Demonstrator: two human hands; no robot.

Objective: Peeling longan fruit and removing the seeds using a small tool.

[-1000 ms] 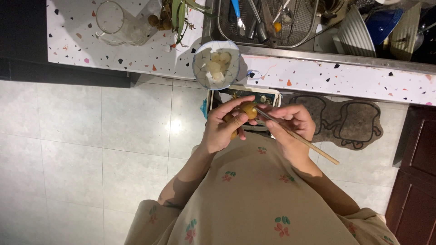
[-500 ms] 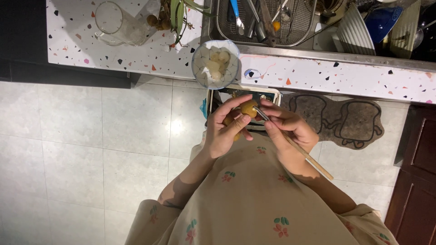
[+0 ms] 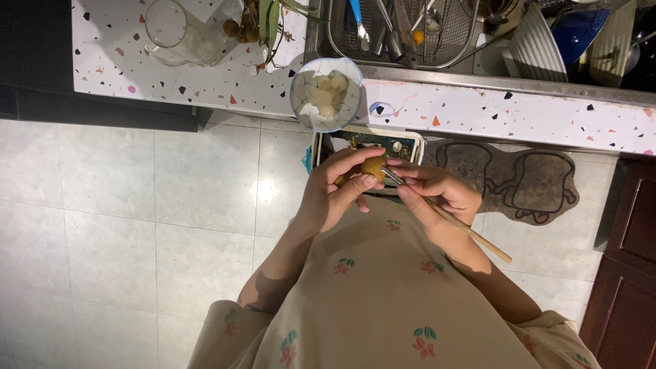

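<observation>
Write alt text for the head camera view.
Left hand holds a small round yellow-brown fruit while the right hand works a wooden-handled tool into it, above a clear glass bowl of peeled pale fruit on the speckled counter.

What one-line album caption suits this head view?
Left hand holds a small brown fruit; right hand works it with a wooden-handled tool.

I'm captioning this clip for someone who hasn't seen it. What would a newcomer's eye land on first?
First, the two hands at centre: the left hand pinches a small round yellow-brown fruit, while the right hand works a thin wooden-handled tool against it. Just above, at the edge of the speckled white terrazzo counter, sits a clear glass bowl of pale peeled fruit.
</observation>
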